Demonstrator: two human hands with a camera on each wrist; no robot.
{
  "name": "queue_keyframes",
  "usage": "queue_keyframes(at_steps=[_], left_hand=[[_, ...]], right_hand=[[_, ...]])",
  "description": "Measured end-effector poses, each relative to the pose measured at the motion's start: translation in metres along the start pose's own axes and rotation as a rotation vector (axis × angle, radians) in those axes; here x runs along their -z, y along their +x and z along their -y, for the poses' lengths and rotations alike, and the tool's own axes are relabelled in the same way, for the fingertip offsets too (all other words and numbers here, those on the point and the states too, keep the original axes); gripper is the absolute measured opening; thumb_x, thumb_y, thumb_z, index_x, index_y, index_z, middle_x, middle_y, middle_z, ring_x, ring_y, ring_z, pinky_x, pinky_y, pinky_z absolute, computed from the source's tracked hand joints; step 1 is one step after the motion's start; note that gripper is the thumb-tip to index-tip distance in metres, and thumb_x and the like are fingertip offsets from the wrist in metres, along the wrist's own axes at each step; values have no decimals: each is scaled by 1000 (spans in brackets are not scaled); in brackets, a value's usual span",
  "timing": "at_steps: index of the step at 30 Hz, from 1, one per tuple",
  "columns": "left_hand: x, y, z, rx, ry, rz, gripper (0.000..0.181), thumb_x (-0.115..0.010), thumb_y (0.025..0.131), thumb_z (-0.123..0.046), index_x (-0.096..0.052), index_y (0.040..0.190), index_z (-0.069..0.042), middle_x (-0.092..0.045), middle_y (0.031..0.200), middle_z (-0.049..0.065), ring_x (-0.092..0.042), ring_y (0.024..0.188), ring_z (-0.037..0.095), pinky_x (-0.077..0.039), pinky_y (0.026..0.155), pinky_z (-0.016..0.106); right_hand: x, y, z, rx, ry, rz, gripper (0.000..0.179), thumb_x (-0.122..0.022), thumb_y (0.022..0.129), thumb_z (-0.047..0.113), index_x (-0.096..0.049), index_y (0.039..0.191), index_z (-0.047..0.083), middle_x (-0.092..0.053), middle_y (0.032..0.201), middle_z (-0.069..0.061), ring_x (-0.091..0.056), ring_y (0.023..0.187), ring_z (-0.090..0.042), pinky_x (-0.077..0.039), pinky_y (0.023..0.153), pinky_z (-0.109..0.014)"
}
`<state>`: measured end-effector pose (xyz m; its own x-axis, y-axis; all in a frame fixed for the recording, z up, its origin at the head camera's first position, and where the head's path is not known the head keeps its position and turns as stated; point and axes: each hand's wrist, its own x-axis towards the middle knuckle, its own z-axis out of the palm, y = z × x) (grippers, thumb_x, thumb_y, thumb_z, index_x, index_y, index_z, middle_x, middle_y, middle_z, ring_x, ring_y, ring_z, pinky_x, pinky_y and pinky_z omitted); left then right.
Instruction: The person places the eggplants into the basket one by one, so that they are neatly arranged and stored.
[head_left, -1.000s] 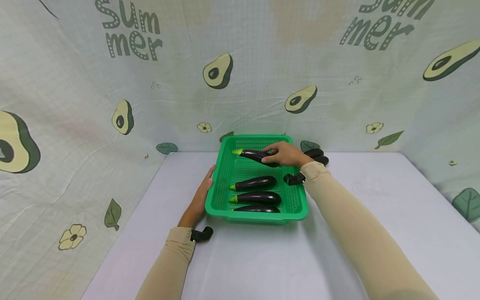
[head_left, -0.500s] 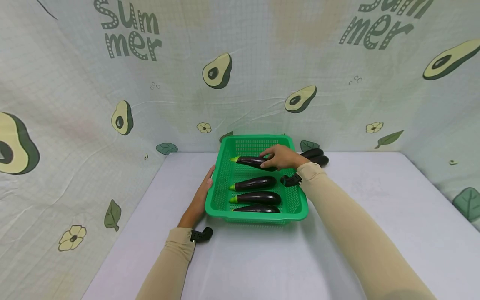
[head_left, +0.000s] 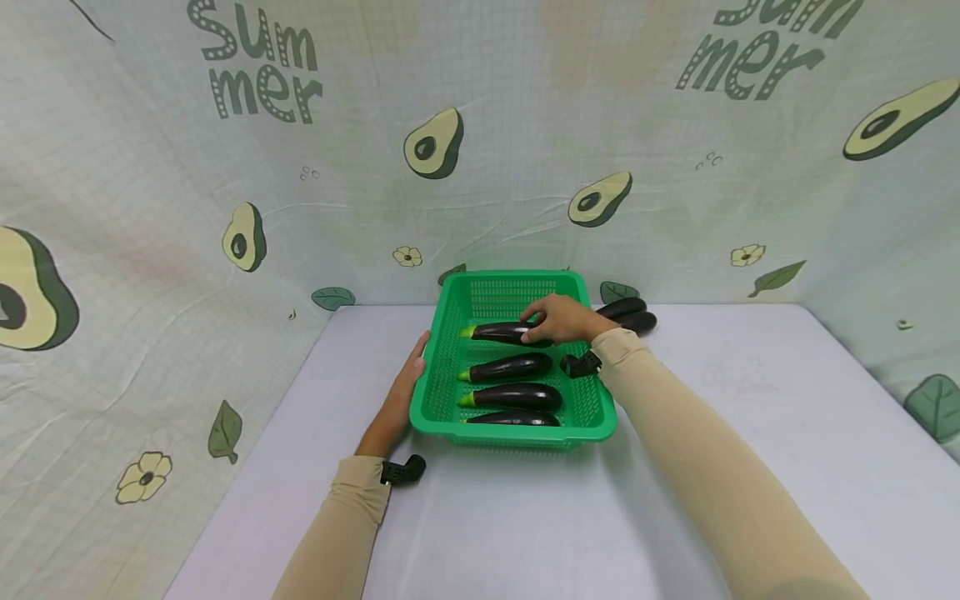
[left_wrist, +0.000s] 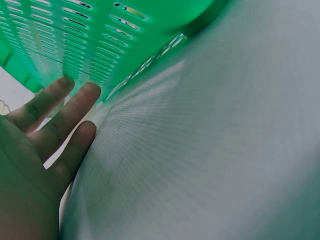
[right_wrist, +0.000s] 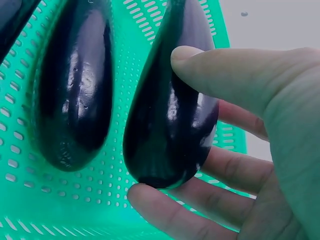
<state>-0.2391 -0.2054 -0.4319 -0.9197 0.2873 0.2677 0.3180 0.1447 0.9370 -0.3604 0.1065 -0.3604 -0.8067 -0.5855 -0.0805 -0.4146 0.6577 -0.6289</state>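
A green plastic basket (head_left: 513, 433) with slotted walls stands on the white table. My right hand (head_left: 566, 318) holds an eggplant (head_left: 495, 332) by its fat end, low inside the basket at the far side; its green stem points left. In the right wrist view the thumb (right_wrist: 187, 57) lies over the top of this eggplant (right_wrist: 170, 115) and the fingers curve round its far side and end. Several more eggplants (head_left: 513, 395) lie in a row nearer the front. My left hand (head_left: 405, 383) rests against the basket's left wall, its fingers (left_wrist: 65, 120) extended and touching the slotted side.
Dark eggplants (head_left: 636, 321) lie on the table (head_left: 750, 400) just right of the basket's far corner. A printed cloth (head_left: 510, 100) with avocados hangs behind the table and along its sides.
The right hand has lowered its eggplant into the basket and brought it toward the front, beside the row. The left hand has stayed on the basket's side.
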Motion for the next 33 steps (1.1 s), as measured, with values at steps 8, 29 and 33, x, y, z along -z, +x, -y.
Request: queue_keyframes(at_steps=[8, 29, 33], left_hand=[[1, 1, 2, 6, 8, -4, 55, -19, 110, -22, -8, 162, -7, -8, 167, 10, -6, 151, 27, -8, 118, 54], [1, 2, 3, -3, 33, -1, 55, -20, 111, -23, -8, 162, -8, -8, 167, 11, -5, 152, 27, -7, 118, 53], [1, 2, 2, 4, 34, -3, 55, -20, 111, -23, -9, 162, -8, -8, 167, 11, -5, 152, 26, -7, 119, 52]], right_hand=[[-2, -1, 4, 11, -51, -19, 49, -74, 93, 25, -63, 134, 2, -64, 125, -24, -69, 90, -26, -56, 72, -38], [-6, -1, 1, 53, -108, -7, 33, -74, 92, 20, -71, 119, 2, -70, 114, -16, -66, 105, -32, -54, 86, -46], [-8, -1, 2, 48, -115, -23, 30, -72, 94, 22, -71, 117, 2, -70, 113, -15, -66, 104, -31, -54, 85, -46]])
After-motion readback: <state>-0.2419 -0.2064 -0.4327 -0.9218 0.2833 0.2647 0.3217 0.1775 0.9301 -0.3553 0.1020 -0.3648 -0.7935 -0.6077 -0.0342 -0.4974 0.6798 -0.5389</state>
